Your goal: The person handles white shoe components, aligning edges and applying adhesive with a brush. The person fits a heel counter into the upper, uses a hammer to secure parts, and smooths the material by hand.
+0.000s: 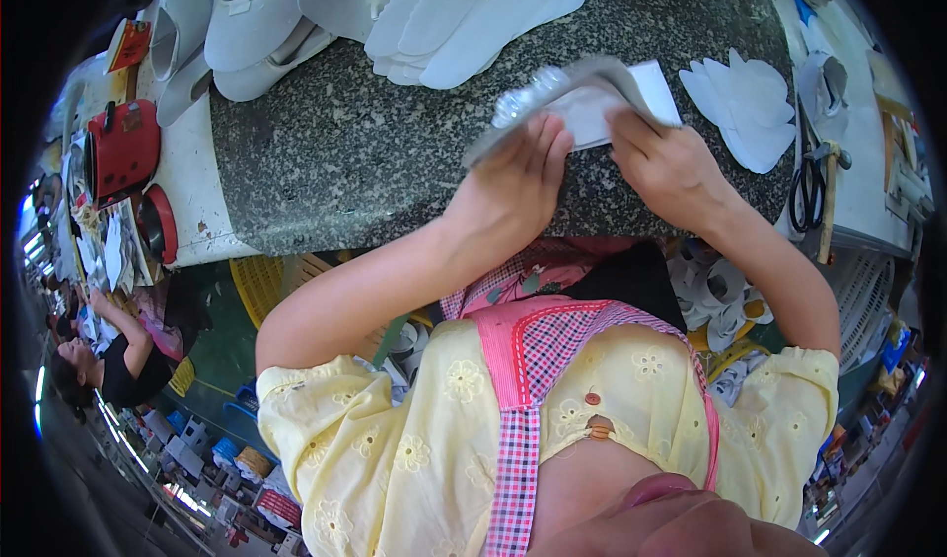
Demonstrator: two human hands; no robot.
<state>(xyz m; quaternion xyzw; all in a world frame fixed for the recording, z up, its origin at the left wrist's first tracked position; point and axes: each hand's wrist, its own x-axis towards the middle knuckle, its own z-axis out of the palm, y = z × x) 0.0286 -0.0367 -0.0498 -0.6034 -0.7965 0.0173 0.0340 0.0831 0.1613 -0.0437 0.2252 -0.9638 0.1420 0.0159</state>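
Observation:
Above the speckled stone slab point(335, 172), both my hands hold a curved grey shoe upper point(606, 72) with shiny, clear beadlike decoration along its left part. My left hand point(513, 177) grips its left side, fingers pressed against the inner face. On the right side, my right hand point(671, 167) has its fingers closed round the edge, the thumb partly hidden. A flat white piece point(655, 91) shows behind the upper at the right; whether it is attached cannot be made out. The upper is slightly blurred.
White insole-shaped pieces point(473, 24) lie in a stack beyond my hands, beside grey shoe uppers point(258, 34). More white pieces point(745, 108) lie right, near black-handled scissors point(809, 192). At left are a red box point(123, 150) and a co-worker point(123, 360).

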